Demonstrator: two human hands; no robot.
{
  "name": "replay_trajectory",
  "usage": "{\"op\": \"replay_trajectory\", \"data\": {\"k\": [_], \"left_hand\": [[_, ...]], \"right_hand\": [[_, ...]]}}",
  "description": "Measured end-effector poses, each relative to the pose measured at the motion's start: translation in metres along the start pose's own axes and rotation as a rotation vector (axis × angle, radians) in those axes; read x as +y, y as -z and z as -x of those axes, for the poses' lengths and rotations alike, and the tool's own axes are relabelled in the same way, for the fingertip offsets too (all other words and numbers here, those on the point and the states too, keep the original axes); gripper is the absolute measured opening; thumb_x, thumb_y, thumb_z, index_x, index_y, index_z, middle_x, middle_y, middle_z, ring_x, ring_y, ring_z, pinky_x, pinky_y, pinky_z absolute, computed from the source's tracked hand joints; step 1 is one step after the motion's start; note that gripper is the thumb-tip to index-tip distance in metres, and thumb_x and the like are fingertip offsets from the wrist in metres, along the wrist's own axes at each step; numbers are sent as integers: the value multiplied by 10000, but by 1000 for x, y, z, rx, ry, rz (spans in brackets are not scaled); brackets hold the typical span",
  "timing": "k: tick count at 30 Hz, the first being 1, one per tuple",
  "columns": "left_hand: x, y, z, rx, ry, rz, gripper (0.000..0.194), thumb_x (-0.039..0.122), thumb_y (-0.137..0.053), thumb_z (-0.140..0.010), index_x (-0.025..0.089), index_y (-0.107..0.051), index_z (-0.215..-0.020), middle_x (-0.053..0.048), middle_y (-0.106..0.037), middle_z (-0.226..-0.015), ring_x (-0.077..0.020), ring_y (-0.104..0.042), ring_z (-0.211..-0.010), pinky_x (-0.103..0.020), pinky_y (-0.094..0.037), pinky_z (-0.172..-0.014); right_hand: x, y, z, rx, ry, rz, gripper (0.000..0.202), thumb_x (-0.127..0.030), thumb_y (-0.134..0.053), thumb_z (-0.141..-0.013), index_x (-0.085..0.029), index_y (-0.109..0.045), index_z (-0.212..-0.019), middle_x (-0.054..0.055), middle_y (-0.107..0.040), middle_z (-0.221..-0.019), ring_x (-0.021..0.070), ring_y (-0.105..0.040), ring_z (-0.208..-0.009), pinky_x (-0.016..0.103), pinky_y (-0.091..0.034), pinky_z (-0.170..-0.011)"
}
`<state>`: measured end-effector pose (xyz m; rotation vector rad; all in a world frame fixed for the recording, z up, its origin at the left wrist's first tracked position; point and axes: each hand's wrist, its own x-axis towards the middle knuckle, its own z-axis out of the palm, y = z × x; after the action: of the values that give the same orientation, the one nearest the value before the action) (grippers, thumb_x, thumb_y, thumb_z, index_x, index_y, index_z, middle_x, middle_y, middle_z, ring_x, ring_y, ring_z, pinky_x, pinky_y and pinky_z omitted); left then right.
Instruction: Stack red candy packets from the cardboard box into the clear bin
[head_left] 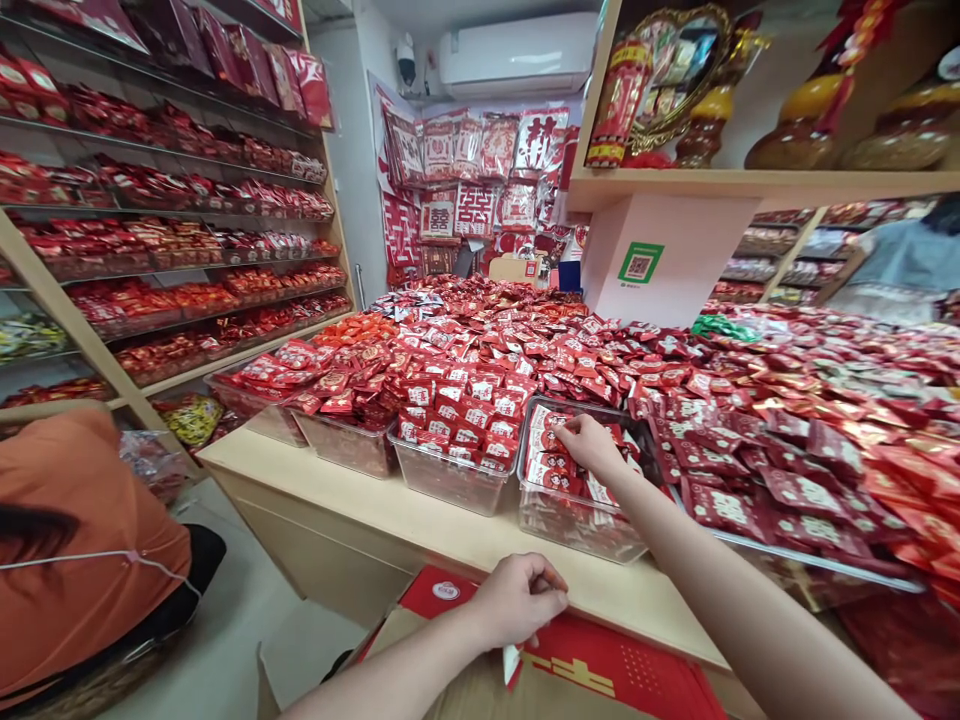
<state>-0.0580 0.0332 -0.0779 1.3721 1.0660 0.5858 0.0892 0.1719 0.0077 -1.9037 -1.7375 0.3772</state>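
My right hand (592,447) reaches into a clear plastic bin (574,525), its fingers pinched together at the edge of a red-and-white packet (544,432). More packets of that kind (553,472) lie neatly side by side under the hand. Lower down, my left hand (521,600) is closed over a red-and-white packet (511,662), of which only a corner shows below the fingers. It hovers above a cardboard box (480,690) with a red box (622,655) in or on it, near the front of the wooden counter (420,510).
More clear bins (450,480) of red packets line the counter edge, with heaps (487,330) behind. At left, a person in an orange top (82,560) is close by, before packed shelves (172,230). A white pillar (660,260) with a QR code rises from the counter.
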Motion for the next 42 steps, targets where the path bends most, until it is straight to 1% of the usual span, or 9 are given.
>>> {"op": "replay_trajectory", "data": {"k": [7,11,14,18,24,30,33,37,42], "left_hand": [[4,0,2,-1,14,-20,206,305,-545,-647,161,-544,-795,63,-414,-501,-54,-370,-347,-193,-365,-315],[7,0,4,-1,22,-19,215,308,-551,-642,156,-548,-793,59,-413,-507,-53,-367,-362,-190,-371,-320],[9,0,5,-6,35,-29,195,284,-541,-643,158,-548,-790,60,-407,-508,-51,-361,-360,-182,-364,-312],[11,0,7,-6,45,-43,175,260,-529,-645,163,-545,-790,63,-396,-503,-47,-350,-348,-171,-350,-302],[14,0,9,-15,63,-43,173,262,-521,-655,168,-540,-798,64,-398,-508,-46,-355,-347,-178,-368,-326],[9,1,6,-17,36,-46,176,269,-508,-658,166,-540,-797,55,-402,-520,-58,-366,-383,-183,-374,-337],[7,2,4,-16,34,-57,178,265,-503,-655,169,-538,-800,54,-401,-527,-61,-366,-390,-186,-370,-337],[9,2,4,-14,35,-77,172,252,-500,-649,163,-538,-792,53,-401,-523,-64,-371,-395,-179,-351,-338],[11,2,6,-22,45,-80,184,257,-494,-655,160,-538,-804,52,-416,-521,-64,-370,-384,-187,-354,-343]], "right_hand": [[3,-3,-17,-33,113,-12,350,-368,-471,-729,-113,-617,-920,112,-633,-890,204,-575,-826,245,-407,-663],[8,-9,-25,-12,170,54,361,-353,-458,-748,-108,-613,-962,126,-624,-916,221,-529,-929,271,-391,-744],[11,-12,-23,-2,212,55,341,-341,-448,-764,-107,-606,-956,129,-620,-909,221,-507,-949,286,-372,-780],[12,-11,-16,54,183,37,334,-358,-467,-753,-103,-565,-946,133,-591,-927,213,-511,-904,285,-374,-754],[8,-4,-6,76,131,79,241,-389,-490,-731,-153,-542,-734,96,-573,-780,216,-506,-829,275,-371,-674],[7,-3,-13,140,122,-54,206,-346,-556,-682,-150,-558,-742,87,-595,-829,194,-521,-828,270,-373,-716],[7,-4,-17,117,128,-87,193,-331,-544,-689,-147,-574,-740,80,-611,-823,185,-535,-808,260,-373,-708],[7,-5,-15,51,148,6,171,-307,-504,-717,-159,-582,-681,81,-612,-784,190,-545,-776,257,-370,-672],[7,-4,-10,58,171,99,214,-330,-472,-744,-160,-585,-678,99,-599,-808,205,-533,-815,270,-361,-706]]}}
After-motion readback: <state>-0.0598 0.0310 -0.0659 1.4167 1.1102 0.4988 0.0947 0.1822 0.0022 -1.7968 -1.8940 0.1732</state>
